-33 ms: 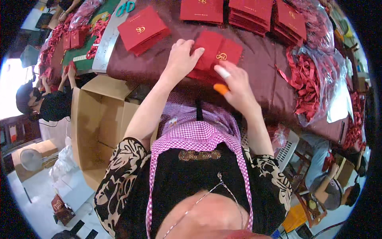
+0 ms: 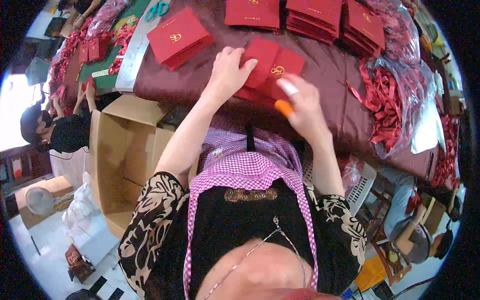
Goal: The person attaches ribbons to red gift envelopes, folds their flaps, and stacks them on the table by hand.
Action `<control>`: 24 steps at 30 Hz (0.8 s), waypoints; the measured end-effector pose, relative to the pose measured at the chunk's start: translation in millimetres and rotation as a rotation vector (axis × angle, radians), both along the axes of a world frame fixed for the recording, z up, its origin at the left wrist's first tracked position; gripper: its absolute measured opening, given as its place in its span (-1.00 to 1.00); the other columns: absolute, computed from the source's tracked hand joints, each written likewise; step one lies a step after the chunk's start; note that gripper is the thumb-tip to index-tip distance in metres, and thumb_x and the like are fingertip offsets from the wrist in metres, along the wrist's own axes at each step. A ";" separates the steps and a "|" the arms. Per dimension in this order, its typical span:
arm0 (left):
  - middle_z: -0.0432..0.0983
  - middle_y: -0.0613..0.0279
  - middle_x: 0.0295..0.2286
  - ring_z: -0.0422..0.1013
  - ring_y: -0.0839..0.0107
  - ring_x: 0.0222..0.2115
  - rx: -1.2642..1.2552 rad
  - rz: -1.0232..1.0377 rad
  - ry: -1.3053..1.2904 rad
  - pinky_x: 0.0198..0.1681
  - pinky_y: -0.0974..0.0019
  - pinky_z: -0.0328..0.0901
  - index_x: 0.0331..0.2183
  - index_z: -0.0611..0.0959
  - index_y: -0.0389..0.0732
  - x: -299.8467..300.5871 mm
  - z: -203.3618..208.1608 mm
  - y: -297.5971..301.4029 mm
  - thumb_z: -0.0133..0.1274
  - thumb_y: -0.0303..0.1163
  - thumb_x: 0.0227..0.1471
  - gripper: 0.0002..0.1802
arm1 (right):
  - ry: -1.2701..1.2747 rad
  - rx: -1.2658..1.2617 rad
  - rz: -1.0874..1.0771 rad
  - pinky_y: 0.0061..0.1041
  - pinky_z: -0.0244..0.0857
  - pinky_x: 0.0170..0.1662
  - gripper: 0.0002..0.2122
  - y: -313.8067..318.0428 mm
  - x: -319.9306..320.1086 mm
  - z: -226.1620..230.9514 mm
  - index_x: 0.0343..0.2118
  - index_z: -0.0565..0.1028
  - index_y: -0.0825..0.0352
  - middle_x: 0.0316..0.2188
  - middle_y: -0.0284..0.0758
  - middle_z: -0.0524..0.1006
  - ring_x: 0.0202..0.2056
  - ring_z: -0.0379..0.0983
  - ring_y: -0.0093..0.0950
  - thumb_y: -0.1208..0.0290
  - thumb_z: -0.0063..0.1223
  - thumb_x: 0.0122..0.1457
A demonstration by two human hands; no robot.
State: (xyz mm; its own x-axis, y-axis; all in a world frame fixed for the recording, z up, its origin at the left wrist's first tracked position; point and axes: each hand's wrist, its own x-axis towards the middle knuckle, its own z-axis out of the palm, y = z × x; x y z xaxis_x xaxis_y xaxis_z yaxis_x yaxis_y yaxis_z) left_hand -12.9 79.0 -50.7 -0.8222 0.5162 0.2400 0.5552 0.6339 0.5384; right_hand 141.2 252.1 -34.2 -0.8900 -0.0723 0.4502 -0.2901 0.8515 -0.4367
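A red folded card piece with a gold emblem lies in front of me on the dark red tabletop cloth. My left hand grips its left side, fingers curled and thumb pressed on the card. Over its lower right edge is my right hand, slightly blurred, with thumb and index finger apart. A white cover wraps the index fingertip, and an orange one sits on the thumb. Whether the right fingertips touch the card, I cannot tell. Left of it lies a small pile of matching red cards.
Stacks of red cards line the far side. Red ribbons in a clear plastic bag lie at right. Teal scissors rest at upper left. An open cardboard box stands by my left arm. Other people work nearby.
My right hand has shifted slightly to the right, away from the card's middle. My left hand and the card have stayed in place.
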 end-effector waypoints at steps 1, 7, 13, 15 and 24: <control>0.41 -0.07 -0.17 0.34 0.08 -0.12 -0.010 -0.007 -0.013 -0.06 0.19 0.24 -0.14 0.50 -0.33 -0.8 1.9 3.9 0.11 -0.14 -0.05 -0.48 | 0.066 0.028 -0.106 -0.29 0.18 0.00 -0.57 12.4 0.8 0.8 -0.09 0.41 0.31 -0.11 -0.20 0.45 -0.06 0.34 -0.20 0.47 0.21 -0.11; 0.22 -0.01 0.02 0.16 0.02 0.04 -0.117 -0.502 0.356 0.04 0.00 0.10 -0.03 0.39 -0.25 -18.2 22.0 35.9 0.06 0.05 -0.08 -0.31 | -0.147 -0.427 -0.372 -0.51 0.31 -0.10 -0.76 51.2 44.3 9.6 -0.17 0.48 0.33 -0.25 -0.29 0.54 -0.21 0.46 -0.49 0.59 0.02 0.06; 0.39 0.00 -0.14 0.28 0.04 -0.05 -0.442 -0.676 0.199 -0.05 0.02 0.17 -0.13 0.48 -0.23 -47.3 21.2 75.1 -0.02 0.07 -0.03 -0.41 | -0.710 -1.117 0.138 -0.55 0.32 -0.12 -0.68 -19.2 50.0 -7.9 0.01 0.33 0.42 -0.13 -0.24 0.44 -0.17 0.44 -0.49 0.60 -0.10 0.16; 0.40 -0.02 -0.17 0.30 0.03 -0.08 -0.578 -0.665 0.155 -0.06 0.01 0.18 -0.15 0.50 -0.23 -46.3 22.6 78.0 -0.03 0.07 -0.02 -0.42 | -0.719 -1.235 0.130 -0.54 0.33 -0.12 -0.66 -26.8 44.6 -10.7 0.03 0.30 0.44 -0.07 -0.20 0.40 -0.15 0.43 -0.44 0.60 -0.12 0.16; 0.45 -0.10 -0.27 0.41 -0.01 -0.22 -0.496 -0.341 0.312 -0.20 0.03 0.34 -0.28 0.50 -0.32 -40.8 7.9 36.3 -0.07 0.08 0.01 -0.43 | -0.535 -1.689 0.045 -0.36 0.34 -0.12 -0.68 -3.1 18.2 -21.2 0.02 0.29 0.45 -0.05 -0.19 0.36 -0.07 0.37 -0.31 0.53 -0.14 0.19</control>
State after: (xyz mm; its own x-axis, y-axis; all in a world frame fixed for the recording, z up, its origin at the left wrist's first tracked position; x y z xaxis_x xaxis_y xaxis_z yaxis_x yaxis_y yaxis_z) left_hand -53.7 115.4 -42.9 -0.5245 0.8446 0.1074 0.8501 0.5265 0.0111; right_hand 159.4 249.0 -55.4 -0.9613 0.0936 -0.2591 0.1566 -0.5882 -0.7934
